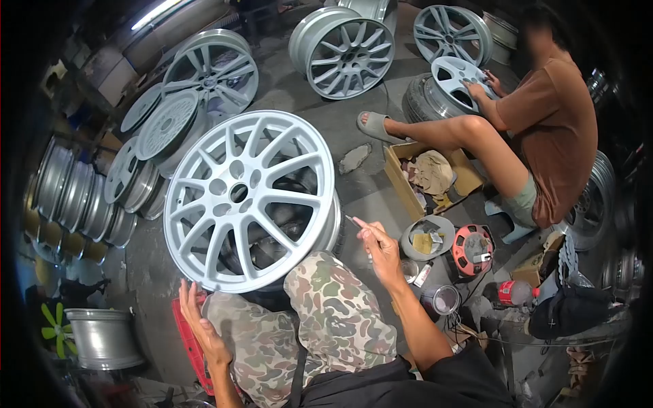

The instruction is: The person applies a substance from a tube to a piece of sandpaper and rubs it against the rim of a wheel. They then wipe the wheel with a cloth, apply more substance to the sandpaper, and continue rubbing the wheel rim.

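Observation:
A light grey multi-spoke wheel rim (pixel 239 193) stands tilted in front of my knees, its face toward me. Near its lower left edge is my left hand (pixel 204 325), fingers apart and holding nothing; whether the fingertips touch the rim I cannot tell. To the right of the rim, my right hand (pixel 378 250) is raised with its fingers pinched round a small thin tool (pixel 351 219), its tip pointing up and left toward the rim's edge. The lower part of the rim meets my camouflage trousers (pixel 340 313).
A person (pixel 558 122) sits at the right, hands on another grey rim (pixel 457 78). Nearby are a cardboard box (pixel 400 182), a round tub (pixel 413 234), a red round device (pixel 462 246) and a bottle (pixel 515 293). More rims (pixel 350 58) stand behind and left.

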Tool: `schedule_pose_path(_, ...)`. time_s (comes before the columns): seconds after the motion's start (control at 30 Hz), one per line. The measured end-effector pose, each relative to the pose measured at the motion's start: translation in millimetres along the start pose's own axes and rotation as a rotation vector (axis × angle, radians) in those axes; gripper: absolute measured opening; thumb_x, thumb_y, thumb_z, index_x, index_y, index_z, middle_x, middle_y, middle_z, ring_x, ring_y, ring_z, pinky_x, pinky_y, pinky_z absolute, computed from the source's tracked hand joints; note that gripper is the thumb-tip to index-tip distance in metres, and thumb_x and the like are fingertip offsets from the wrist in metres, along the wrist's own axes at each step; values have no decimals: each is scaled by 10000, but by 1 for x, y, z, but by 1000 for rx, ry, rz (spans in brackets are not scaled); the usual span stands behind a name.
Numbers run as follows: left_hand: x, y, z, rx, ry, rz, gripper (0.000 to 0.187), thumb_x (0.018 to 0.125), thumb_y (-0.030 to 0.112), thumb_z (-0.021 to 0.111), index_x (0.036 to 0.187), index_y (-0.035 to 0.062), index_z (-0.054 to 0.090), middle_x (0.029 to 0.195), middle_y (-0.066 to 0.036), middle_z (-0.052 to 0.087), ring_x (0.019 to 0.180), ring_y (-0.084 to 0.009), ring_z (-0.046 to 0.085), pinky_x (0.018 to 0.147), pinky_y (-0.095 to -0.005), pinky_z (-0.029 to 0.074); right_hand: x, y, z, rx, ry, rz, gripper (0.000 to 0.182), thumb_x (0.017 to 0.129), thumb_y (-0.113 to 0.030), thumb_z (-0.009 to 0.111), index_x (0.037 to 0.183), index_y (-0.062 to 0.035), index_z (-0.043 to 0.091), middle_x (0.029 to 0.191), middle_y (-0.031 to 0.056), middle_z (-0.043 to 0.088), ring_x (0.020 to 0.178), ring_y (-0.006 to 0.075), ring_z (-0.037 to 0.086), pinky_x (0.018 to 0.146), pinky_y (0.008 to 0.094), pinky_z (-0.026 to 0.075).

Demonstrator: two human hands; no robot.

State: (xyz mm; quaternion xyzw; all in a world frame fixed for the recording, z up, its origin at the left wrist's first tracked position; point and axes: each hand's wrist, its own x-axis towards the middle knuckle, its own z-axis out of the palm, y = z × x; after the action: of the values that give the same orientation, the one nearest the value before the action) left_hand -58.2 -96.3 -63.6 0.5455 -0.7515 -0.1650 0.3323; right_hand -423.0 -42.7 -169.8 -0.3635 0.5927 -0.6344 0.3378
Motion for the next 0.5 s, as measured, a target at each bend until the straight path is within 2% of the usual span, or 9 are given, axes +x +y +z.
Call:
schedule_pose_path(0.07,13,-4,1,-114,-14,10,841,1030,673,179,1510,31,432,1624,-215,300,1506,-395,256,1216,-531,184,13,1,10,37,13,-22,346,1057,-211,588,1315,9,659,971,12,574,846,79,523,761,221,436)
schedule_pose_path(0.13,24,-9,1,-44,71,117,856,1025,689,147,1511,48,439,1620,-190,331,1510,-355,275,1199,-500,253,22,4,15,111,24,-66,321,1037,-147,617,1308,20,660,1023,16,583,929,79,539,830,218,447)
schedule_pose_path(0.17,28,-9,3,-42,72,108,856,1025,689,147,1511,48,439,1620,-190,331,1510,-355,275,1199,-500,253,25,4,17,109,17,-60,321,1037,-147,617,1308,20,660,1023,16,583,929,79,539,830,218,447)
schedule_pose_path(0.23,39,-8,5,-156,95,113,885,1009,716,138,1504,51,448,1618,-189,336,1518,-353,259,1208,-505,240,32,5,25,180,42,-91,310,1018,-92,637,1307,17,661,1062,16,591,950,75,551,838,210,449)
schedule_pose_path(0.27,41,-9,7,-227,96,99,898,999,733,142,1495,56,458,1606,-192,357,1522,-357,249,1227,-515,187,34,9,26,182,42,-95,311,1008,-66,645,1308,12,661,1095,19,596,974,75,560,845,203,450)
schedule_pose_path(0.37,54,-4,4,-113,125,170,890,1002,728,143,1465,49,485,1590,-201,381,1521,-363,250,1230,-526,163,41,16,33,237,58,-128,314,999,-66,660,1301,16,665,1107,19,597,992,81,572,850,206,460)
schedule_pose_path(0.5,70,1,2,-42,141,219,885,1004,724,142,1426,42,515,1579,-208,395,1511,-371,269,1224,-528,178,47,26,43,228,85,-146,317,976,-62,691,1283,13,678,1102,29,620,1000,96,588,867,218,473)
